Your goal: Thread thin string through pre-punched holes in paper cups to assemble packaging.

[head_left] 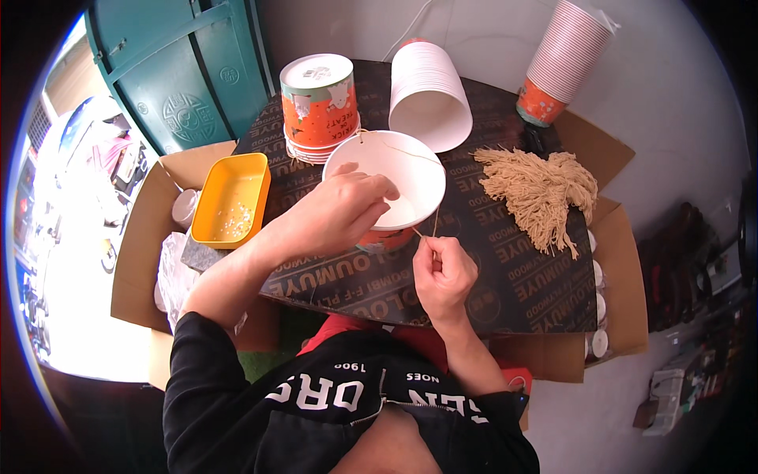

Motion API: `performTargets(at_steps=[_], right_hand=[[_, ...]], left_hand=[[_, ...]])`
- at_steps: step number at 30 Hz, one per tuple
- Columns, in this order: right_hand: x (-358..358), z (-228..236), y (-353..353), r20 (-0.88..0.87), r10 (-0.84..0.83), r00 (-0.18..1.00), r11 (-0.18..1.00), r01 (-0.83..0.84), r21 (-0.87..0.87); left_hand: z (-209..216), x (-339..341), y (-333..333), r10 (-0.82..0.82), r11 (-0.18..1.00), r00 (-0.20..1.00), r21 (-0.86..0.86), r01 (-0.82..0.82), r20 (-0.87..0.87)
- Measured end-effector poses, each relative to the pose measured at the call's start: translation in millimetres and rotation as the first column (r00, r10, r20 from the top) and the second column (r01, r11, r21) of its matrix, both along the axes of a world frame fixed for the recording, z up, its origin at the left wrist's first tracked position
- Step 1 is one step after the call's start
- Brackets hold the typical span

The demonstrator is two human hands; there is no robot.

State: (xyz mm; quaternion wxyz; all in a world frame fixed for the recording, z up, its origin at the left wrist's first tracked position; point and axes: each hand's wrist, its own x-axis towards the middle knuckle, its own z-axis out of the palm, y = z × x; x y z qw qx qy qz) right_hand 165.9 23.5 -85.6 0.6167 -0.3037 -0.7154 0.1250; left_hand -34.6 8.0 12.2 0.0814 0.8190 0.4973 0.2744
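A white-lined paper bucket [418,170] with an orange printed outside stands mouth up before me on the dark table. Thin tan string [404,147] runs from a hole at its far rim across the mouth and down the right side. My left hand [347,207] reaches over the near left rim, its fingers curled in the opening; what their tips hold is hidden. Just outside the near right rim, my right hand [444,272] is closed in a pinch on the string, close to where it meets the bucket.
Upturned printed buckets [320,110] stand behind on the left. A nested white stack [430,110] lies at the back, another stack [557,67] leans at the far right. A bundle of tan strings [541,189] lies right; a yellow bin [231,197] with white bits sits left. Cardboard boxes [138,261] flank the table.
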Motion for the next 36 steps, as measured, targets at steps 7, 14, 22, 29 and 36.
performTargets(at_steps=[7, 14, 22, 29, 36], right_hand=[[-9.0, 0.3, 4.8, -0.015, 0.013, 1.0, 1.0, -0.013, -0.01], [-10.7, -1.7, 8.6, 0.03, -0.018, 0.999, 1.0, 0.017, 0.012], [-3.3, 6.7, 0.6, 0.078, 0.0, 0.997, 0.998, 0.005, -0.06], [0.6, 16.2, -1.3, 0.094, 0.05, 0.994, 0.989, -0.035, -0.146], [5.6, 16.8, 4.4, 0.155, 0.104, 0.982, 0.986, -0.081, -0.148]], left_hand=[[-2.9, 0.8, 35.3, -0.252, 0.929, 0.968, -0.275, 0.247, 0.018], [2.4, 9.0, 52.0, -0.316, 0.805, 0.943, -0.497, 0.324, 0.103], [-0.4, 15.9, 37.7, -0.157, 0.933, 0.988, -0.329, 0.146, -0.008], [3.9, 25.7, 27.4, -0.045, 0.956, 0.994, -0.284, 0.07, 0.095], [4.8, 32.7, 26.7, 0.009, 0.921, 0.938, -0.369, 0.128, 0.347]])
